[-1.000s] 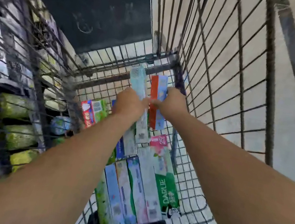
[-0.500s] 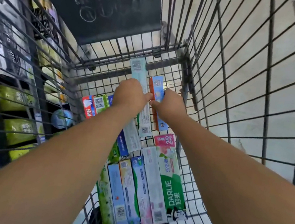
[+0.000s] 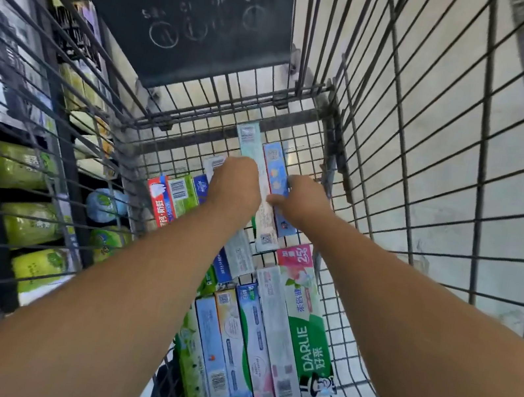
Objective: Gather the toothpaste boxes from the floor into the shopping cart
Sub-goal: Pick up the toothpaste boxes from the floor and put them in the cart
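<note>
A: Entry, head view. Both arms reach down into the cart point(image 3: 430, 178). Left hand point(image 3: 234, 184) is over the far half of the cart floor, knuckles up, fingers curled down onto a pale box point(image 3: 252, 143) that runs lengthwise away from the camera.

B: Is the grip confirmed?

A: Partly. The fingers are folded over the box's left edge and the box passes under the hand; the fingertips are hidden. I log it as holding the pale box.

B: Right hand point(image 3: 305, 200)?

A: Just right of the left one. Thumb lies on the face of a blue box point(image 3: 274, 169), fingers wrapped around its right side. The blue box lies side by side with the pale one, touching.

B: Where is the rest of the stock?

A: All on the cart floor. A row of boxes lies flat in the near half, side by side, with the green Darlie box point(image 3: 311, 341) rightmost. A red box point(image 3: 158, 198) and a green box point(image 3: 181, 193) lean at the left wall.

B: Surroundings?

A: A dark panel point(image 3: 187, 12) on the cart's far end. Shelves point(image 3: 26, 166) with green packs beyond the left wall. Bare floor point(image 3: 455, 133) to the right.
</note>
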`<action>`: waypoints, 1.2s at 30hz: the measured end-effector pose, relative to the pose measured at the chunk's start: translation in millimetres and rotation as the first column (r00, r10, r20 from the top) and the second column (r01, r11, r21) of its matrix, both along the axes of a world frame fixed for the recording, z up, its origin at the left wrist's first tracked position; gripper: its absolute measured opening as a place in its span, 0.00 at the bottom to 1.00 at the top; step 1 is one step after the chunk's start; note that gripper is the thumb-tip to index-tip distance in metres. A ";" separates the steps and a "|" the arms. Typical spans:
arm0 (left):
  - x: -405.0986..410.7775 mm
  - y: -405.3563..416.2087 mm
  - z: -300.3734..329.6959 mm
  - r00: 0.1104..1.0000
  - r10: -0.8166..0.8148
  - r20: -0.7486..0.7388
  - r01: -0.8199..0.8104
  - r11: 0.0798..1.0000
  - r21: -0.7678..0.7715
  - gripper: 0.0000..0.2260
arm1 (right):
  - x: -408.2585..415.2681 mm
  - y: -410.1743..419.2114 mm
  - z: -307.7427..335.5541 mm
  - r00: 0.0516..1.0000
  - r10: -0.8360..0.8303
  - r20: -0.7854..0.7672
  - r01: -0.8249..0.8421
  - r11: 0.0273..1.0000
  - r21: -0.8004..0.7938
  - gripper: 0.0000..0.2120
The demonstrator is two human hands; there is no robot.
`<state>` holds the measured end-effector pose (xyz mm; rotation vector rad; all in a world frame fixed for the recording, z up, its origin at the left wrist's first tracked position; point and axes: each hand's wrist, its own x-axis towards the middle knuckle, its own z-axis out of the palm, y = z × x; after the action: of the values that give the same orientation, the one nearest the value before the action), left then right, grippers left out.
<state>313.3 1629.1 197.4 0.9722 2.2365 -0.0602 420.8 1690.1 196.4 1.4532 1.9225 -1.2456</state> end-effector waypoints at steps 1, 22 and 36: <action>1.3 -3.5 0.6 1.000 0.021 0.008 -0.022 0.999 0.030 0.16 | 3.3 -1.6 0.3 1.000 0.010 0.004 -0.010 1.000 0.009 0.15; -33.5 -57.2 254.8 0.956 -0.276 0.103 0.285 0.955 -0.078 0.45 | 22.5 4.8 257.1 0.913 0.404 0.052 -0.405 0.888 0.218 0.44; -26.4 -364.5 444.6 0.991 0.133 0.004 -0.133 0.989 0.061 0.46 | -64.9 -203.2 419.2 0.364 0.906 0.218 -0.868 0.244 0.433 0.60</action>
<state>286.9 1264.6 641.9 0.8520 2.3092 0.0687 355.9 1486.9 615.6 0.1568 2.5933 -0.2228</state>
